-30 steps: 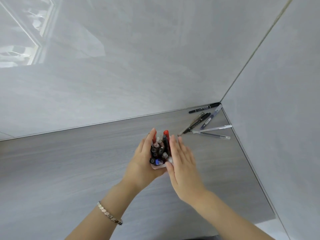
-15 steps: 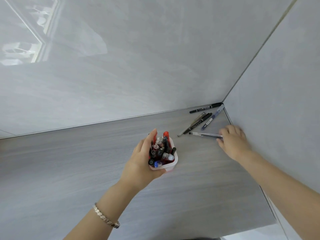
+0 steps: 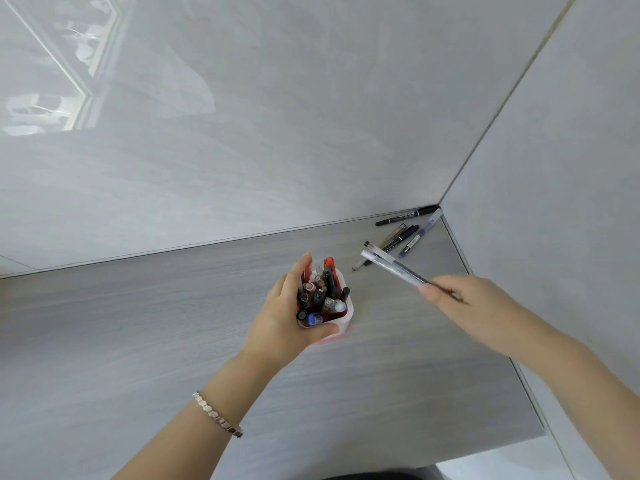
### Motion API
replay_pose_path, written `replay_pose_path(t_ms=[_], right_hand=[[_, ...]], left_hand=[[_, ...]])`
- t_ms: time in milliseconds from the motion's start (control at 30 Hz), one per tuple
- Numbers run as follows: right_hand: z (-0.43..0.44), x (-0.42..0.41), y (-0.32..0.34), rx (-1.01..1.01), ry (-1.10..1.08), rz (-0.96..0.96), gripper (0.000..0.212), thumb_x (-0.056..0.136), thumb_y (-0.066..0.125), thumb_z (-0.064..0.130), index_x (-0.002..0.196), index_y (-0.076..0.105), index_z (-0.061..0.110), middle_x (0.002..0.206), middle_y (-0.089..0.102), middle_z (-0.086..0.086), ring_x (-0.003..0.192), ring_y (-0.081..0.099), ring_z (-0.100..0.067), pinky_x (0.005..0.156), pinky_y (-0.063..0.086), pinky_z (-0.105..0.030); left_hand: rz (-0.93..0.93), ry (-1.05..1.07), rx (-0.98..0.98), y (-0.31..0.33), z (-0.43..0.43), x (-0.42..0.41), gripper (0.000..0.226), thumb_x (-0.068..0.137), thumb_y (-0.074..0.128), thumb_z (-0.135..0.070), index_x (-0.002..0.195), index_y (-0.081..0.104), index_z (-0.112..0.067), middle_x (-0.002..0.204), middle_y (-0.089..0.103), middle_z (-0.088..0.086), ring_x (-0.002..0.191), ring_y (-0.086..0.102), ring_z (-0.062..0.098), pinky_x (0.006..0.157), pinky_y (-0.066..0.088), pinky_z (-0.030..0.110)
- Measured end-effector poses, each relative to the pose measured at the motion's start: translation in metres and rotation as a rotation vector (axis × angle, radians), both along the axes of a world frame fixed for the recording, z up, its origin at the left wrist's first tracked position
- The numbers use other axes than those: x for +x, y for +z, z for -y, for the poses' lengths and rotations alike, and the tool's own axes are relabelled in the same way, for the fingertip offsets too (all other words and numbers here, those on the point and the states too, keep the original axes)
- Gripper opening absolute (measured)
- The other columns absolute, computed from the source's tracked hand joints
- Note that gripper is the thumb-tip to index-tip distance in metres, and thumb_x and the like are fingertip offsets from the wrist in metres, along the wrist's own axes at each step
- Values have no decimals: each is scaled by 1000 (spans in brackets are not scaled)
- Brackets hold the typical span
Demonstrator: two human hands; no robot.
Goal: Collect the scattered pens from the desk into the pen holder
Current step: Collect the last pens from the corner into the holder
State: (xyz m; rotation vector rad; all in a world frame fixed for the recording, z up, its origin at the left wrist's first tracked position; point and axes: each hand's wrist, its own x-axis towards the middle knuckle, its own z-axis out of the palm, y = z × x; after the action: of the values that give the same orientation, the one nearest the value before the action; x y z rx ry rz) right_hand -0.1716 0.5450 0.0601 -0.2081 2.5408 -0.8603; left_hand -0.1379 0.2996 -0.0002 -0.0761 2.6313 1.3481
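Nearest to the camera, the left forearm comes up from the bottom edge and wears a silver bracelet [image 3: 217, 415] at the wrist. The left hand [image 3: 281, 317] is closed around the holder [image 3: 347, 315], which stands on the grey wood-grain bench [image 3: 138, 341]; the thumb lies along the near rim and the fingers go up along the left side, so this grip is closed on the holder. The holder is white outside with red inside, and it is already full of pens [image 3: 320, 294] that stand upright, with black, red, blue and clear caps close together. To the right of it, the right hand [image 3: 467, 306] is lifted above the bench and pinches two pens [image 3: 393, 266] by one end between thumb and fingers; this grip is closed on them. These two are clear with dark parts, they lie side by side and point up and to the left, with their free ends in the air between the holder and the far corner. Farther away, in the corner where the two grey walls meet, loose pens [image 3: 403, 235] lie flat on the bench: a black marker [image 3: 405, 216] close along the back wall, and some others in a fan below it, partly behind the held two, so I cannot count them exactly
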Motion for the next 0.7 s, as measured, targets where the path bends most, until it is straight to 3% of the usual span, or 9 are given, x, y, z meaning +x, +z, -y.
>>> replay_pose_path(t_ms=[133,300,367,433,500,567,600,700], right_hand=[[15,-3,23,122,108,73,31,91,49,35,74,59,11,59,41,1,55,35,-14,57,28,-29],[52,-17,27,368,330,116,42,90,48,30,50,40,19,52,39,1,52,36,-16,51,27,-29],[69,-24,28,386,368,126,38,89,51,27,52,48,18,55,44,-3,53,40,-18,51,30,-29],[82,-31,26,264,292,99,14,84,60,22,73,67,18,74,63,-4,61,52,-17,61,41,-27],[90,-33,21,60,114,1,12,78,67,14,90,70,16,87,69,-1,61,56,-10,68,47,-25],[95,-27,10,-124,-34,-137,8,78,68,13,84,68,19,76,68,3,55,59,-6,67,51,-26],[98,-20,3,-155,-74,-240,5,82,64,16,84,67,18,75,68,2,59,63,-11,67,51,-27],[99,-2,-25,-69,-45,-648,33,94,40,28,100,67,10,93,72,-6,85,60,-22,77,42,-24]], left_hand=[[-4,-4,23,-1,1,1,102,62,82,-24,136,14,-40,120,33,-19,113,34,0,90,32,20],[-17,1,37,0,0,2,102,62,81,-25,139,15,-36,122,33,-19,113,33,0,91,31,20],[-17,2,44,0,0,2,101,62,81,-24,139,15,-35,122,33,-18,116,35,2,92,31,20],[-11,2,48,-1,0,2,103,62,81,-23,139,14,-36,123,32,-19,120,37,7,92,31,20],[-13,9,55,-2,0,2,104,61,82,-23,139,14,-36,123,32,-19,122,38,8,92,31,19],[-19,12,63,-3,1,3,103,61,81,-24,139,14,-36,123,33,-18,122,38,8,92,31,20],[-24,12,64,-4,1,3,103,61,81,-24,139,14,-36,122,34,-18,121,39,8,92,31,20],[-36,11,62,-5,1,3,103,61,82,-22,139,15,-34,122,34,-17,122,39,9,92,32,19]])
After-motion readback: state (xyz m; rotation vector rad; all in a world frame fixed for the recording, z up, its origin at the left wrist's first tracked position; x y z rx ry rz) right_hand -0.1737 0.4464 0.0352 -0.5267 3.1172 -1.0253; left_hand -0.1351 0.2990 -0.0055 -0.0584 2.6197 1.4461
